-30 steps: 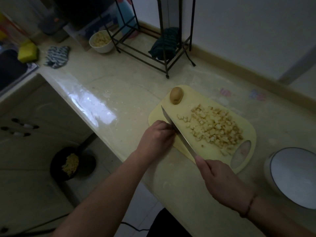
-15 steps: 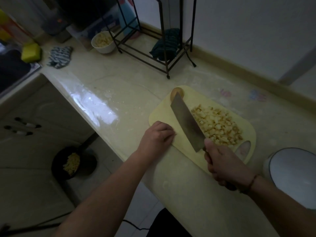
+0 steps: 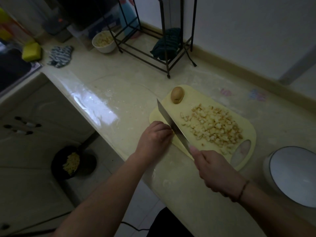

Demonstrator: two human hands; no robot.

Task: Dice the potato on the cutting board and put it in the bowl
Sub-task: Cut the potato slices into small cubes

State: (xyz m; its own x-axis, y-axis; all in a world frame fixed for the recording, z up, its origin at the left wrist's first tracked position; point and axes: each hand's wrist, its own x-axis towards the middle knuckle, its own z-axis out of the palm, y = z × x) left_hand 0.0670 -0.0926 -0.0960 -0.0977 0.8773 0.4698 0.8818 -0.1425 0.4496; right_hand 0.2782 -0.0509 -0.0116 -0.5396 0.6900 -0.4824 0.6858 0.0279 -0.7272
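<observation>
A yellow cutting board lies on the pale counter. A pile of diced potato covers its right half, and a brown-skinned potato end stands at its far corner. My right hand grips the handle of a cleaver, whose blade stands on edge across the board's left part. My left hand rests on the board's near left edge, fingers curled down right beside the blade; what lies under them is hidden. A white bowl with nothing in it sits right of the board.
A black wire rack with a dark cloth stands behind the board. A small white bowl of dice, a striped cloth and a yellow sponge sit far left by the sink. A black pan sits on the floor below.
Half a second ago the blade lay tilted flat against the dice pile; it has swung back left and stands on edge beside my left hand, which has stayed put.
</observation>
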